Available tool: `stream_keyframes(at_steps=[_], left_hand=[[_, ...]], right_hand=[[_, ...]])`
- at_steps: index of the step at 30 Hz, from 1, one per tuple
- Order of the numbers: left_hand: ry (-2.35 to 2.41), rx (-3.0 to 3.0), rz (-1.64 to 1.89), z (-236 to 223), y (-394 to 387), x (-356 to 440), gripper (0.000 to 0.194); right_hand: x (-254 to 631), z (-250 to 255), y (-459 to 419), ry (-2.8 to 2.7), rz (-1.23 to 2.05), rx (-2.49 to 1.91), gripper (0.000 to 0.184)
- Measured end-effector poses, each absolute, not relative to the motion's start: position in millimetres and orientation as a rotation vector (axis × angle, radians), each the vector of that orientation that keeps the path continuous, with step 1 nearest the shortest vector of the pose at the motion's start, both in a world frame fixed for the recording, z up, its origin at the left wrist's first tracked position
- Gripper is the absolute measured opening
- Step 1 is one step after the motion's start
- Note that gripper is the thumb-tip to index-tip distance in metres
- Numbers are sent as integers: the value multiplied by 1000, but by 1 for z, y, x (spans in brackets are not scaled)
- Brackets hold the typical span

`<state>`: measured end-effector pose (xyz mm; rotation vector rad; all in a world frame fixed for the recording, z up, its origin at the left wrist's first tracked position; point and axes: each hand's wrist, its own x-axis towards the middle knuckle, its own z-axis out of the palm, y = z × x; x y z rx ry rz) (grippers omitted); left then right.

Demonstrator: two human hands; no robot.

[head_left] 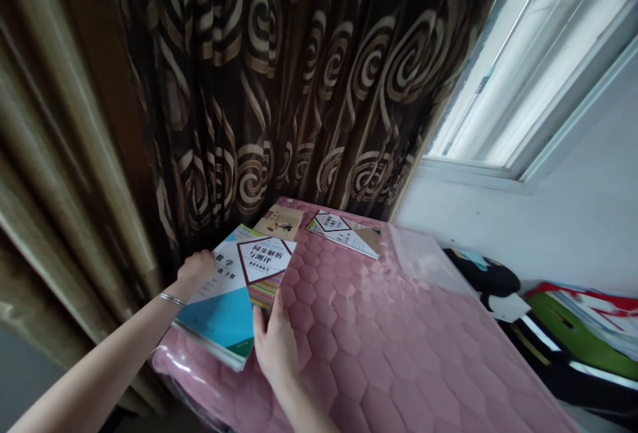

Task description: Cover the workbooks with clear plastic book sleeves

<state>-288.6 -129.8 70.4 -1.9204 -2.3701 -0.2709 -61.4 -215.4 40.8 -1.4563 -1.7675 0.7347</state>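
A blue-and-white math workbook (219, 310) with a striped patch and Chinese print lies at the left end of the pink quilted surface, its near edge looking thick; whether other books lie under it I cannot tell. My left hand (196, 269), a silver bangle on its wrist, is closed on the workbook's left edge. At the right edge, my right hand (276, 343) grips with thumb and fingers, some of them hidden. Just beyond the workbook lies a tan booklet (283, 220), partly covered. A white-and-tan workbook (343, 232) rests farther right, apart from both hands.
The pink padded surface (359, 340) has a clear plastic cover (423, 257) toward its far right. Dark swirl-patterned curtains (319, 87) hang directly behind, with gold curtains (60, 154) at left. A black bag (481, 272) and a green item (573, 333) lie right, below the window (518, 74).
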Motion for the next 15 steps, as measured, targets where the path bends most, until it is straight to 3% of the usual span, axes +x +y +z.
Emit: stream_keyframes(at_steps=[10, 15], left_hand=[[-2345, -1909, -113, 73, -133, -287, 31], [-2382, -1598, -217, 92, -142, -262, 40]], right_hand=[[-64, 36, -219, -1806, 776, -1426, 70], [-59, 33, -222, -1846, 780, -1371, 69]])
